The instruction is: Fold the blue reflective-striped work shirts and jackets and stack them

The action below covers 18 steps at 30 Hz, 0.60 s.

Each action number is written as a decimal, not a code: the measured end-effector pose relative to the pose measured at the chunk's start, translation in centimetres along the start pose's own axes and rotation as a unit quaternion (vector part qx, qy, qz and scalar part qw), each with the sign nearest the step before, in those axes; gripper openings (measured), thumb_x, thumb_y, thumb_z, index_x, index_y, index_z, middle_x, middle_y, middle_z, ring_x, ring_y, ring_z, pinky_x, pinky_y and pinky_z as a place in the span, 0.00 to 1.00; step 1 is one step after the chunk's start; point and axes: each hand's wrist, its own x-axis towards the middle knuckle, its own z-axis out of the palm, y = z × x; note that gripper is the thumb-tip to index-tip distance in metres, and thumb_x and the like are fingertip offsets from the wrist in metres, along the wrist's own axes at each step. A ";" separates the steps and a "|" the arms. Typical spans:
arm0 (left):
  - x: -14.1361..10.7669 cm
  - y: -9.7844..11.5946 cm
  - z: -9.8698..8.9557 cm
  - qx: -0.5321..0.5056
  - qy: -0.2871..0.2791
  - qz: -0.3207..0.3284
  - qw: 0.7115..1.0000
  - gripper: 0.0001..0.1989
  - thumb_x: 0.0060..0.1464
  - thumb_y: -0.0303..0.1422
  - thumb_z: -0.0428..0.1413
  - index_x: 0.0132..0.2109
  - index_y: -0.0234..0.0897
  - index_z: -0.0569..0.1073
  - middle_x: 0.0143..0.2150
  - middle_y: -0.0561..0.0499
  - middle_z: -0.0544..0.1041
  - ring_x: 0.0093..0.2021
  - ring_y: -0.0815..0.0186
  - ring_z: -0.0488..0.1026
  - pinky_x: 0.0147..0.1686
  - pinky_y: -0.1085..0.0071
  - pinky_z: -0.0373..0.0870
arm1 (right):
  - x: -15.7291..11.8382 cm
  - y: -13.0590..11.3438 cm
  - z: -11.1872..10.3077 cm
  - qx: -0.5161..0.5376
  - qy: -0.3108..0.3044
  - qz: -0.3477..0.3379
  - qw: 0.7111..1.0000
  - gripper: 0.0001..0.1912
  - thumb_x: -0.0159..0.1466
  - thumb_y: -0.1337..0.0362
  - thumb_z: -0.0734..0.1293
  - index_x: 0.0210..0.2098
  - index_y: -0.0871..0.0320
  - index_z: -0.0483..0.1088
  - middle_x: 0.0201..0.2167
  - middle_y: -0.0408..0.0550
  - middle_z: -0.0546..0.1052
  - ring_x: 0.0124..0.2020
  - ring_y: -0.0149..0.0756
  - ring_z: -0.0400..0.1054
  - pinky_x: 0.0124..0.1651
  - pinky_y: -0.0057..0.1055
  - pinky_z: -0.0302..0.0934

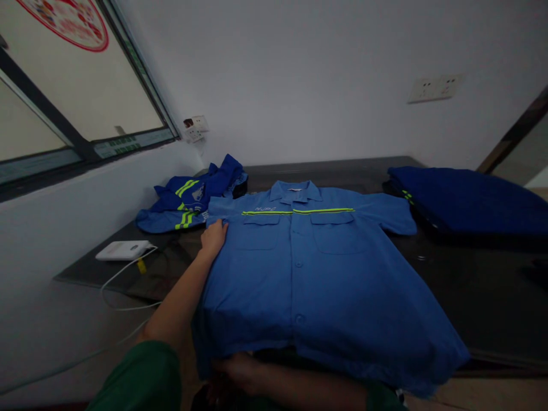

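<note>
A blue short-sleeved work shirt (pixel 265 285) with a thin yellow-green stripe lies front up on a dark table, its collar at the far side. The near hem hangs past the table's front edge. At the shirt's left side, just below the sleeve, my left hand (pixel 214 237) is closed on the cloth. Below, my right hand (pixel 242 368) reaches across to the left corner of the hem and grips the cloth there. Its fingers are dark and partly hidden.
Crumpled blue clothes (pixel 192 194) with yellow strips lie at the back left. A folded dark-blue stack (pixel 466 200) sits at the right. A white power bank (pixel 124 250) with a cable (pixel 124 309) rests at the table's (pixel 471 297) left end. Walls border the back and left.
</note>
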 end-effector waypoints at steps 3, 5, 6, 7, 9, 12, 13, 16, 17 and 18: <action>-0.4 -0.4 -0.5 -0.004 0.044 0.004 0.999 0.21 0.64 0.42 0.40 0.51 0.33 0.69 0.46 0.36 0.76 0.45 0.49 0.74 0.41 0.58 0.69 | -1.4 -0.8 0.1 -0.151 -0.069 0.092 0.982 0.22 0.58 0.47 0.61 0.16 0.54 0.64 0.15 0.41 0.67 0.16 0.33 0.62 0.23 0.32 0.60; -0.5 -0.2 -1.3 -0.014 0.099 0.025 0.995 0.19 0.64 0.41 0.42 0.49 0.33 0.69 0.45 0.37 0.75 0.48 0.51 0.73 0.46 0.59 0.67 | -4.3 -2.7 0.1 -0.257 -0.088 0.063 0.960 0.15 0.57 0.54 0.65 0.19 0.55 0.68 0.17 0.40 0.70 0.20 0.33 0.65 0.28 0.30 0.61; -0.6 0.2 -1.7 -0.016 0.125 0.046 0.991 0.17 0.64 0.39 0.42 0.49 0.33 0.69 0.46 0.37 0.74 0.49 0.52 0.71 0.48 0.58 0.65 | -6.4 -4.1 0.2 -0.303 -0.078 0.021 0.950 0.09 0.56 0.58 0.66 0.23 0.55 0.71 0.20 0.40 0.72 0.24 0.33 0.67 0.31 0.29 0.61; -0.8 0.8 -2.0 -0.017 0.141 0.072 0.987 0.16 0.63 0.38 0.43 0.48 0.33 0.69 0.47 0.38 0.74 0.51 0.52 0.70 0.51 0.58 0.63 | -9.0 -5.9 0.1 -0.348 -0.053 -0.041 0.935 0.07 0.57 0.61 0.65 0.28 0.55 0.74 0.26 0.41 0.76 0.29 0.34 0.70 0.35 0.28 0.62; -1.1 2.6 -2.4 -0.033 0.123 0.122 0.984 0.15 0.63 0.37 0.44 0.49 0.36 0.71 0.51 0.40 0.72 0.54 0.53 0.67 0.54 0.57 0.60 | -15.0 -10.0 -0.2 -0.373 0.004 -0.122 0.920 0.13 0.62 0.65 0.61 0.39 0.53 0.77 0.36 0.42 0.79 0.39 0.34 0.72 0.44 0.28 0.62; -1.7 6.2 -1.7 -0.088 0.024 0.182 0.979 0.18 0.63 0.40 0.46 0.55 0.41 0.70 0.58 0.44 0.69 0.59 0.55 0.64 0.56 0.58 0.60 | -23.0 -16.6 -2.5 -0.383 0.109 -0.152 0.905 0.16 0.66 0.64 0.58 0.44 0.54 0.77 0.41 0.44 0.80 0.41 0.34 0.73 0.44 0.27 0.64; -1.8 7.5 -1.3 -0.100 -0.001 0.196 0.975 0.20 0.63 0.42 0.45 0.58 0.44 0.68 0.61 0.46 0.67 0.61 0.54 0.62 0.58 0.56 0.58 | -24.8 -18.7 -4.0 -0.416 0.153 -0.153 0.883 0.16 0.67 0.63 0.58 0.44 0.54 0.77 0.41 0.44 0.80 0.41 0.35 0.73 0.45 0.29 0.64; -1.2 10.5 0.0 -0.102 -0.026 0.209 0.972 0.23 0.64 0.45 0.44 0.63 0.49 0.64 0.67 0.49 0.59 0.67 0.51 0.53 0.62 0.45 0.48 | -26.9 -23.8 -10.6 -0.552 0.326 -0.101 0.761 0.14 0.65 0.64 0.62 0.48 0.55 0.75 0.48 0.47 0.77 0.48 0.40 0.70 0.52 0.35 0.61; -0.7 11.2 0.3 -0.101 -0.024 0.203 0.974 0.24 0.64 0.46 0.43 0.63 0.49 0.64 0.68 0.48 0.58 0.67 0.50 0.52 0.62 0.42 0.45 | -26.7 -25.2 -13.3 -0.589 0.372 -0.075 0.714 0.16 0.65 0.65 0.63 0.51 0.57 0.73 0.51 0.50 0.75 0.51 0.41 0.69 0.55 0.36 0.59; 0.1 11.8 0.5 -0.103 -0.021 0.196 0.975 0.24 0.64 0.46 0.43 0.64 0.49 0.64 0.68 0.48 0.58 0.68 0.49 0.51 0.62 0.40 0.44 | -26.2 -26.6 -15.9 -0.615 0.412 -0.050 0.670 0.18 0.65 0.67 0.63 0.54 0.60 0.71 0.54 0.53 0.73 0.54 0.42 0.67 0.58 0.36 0.57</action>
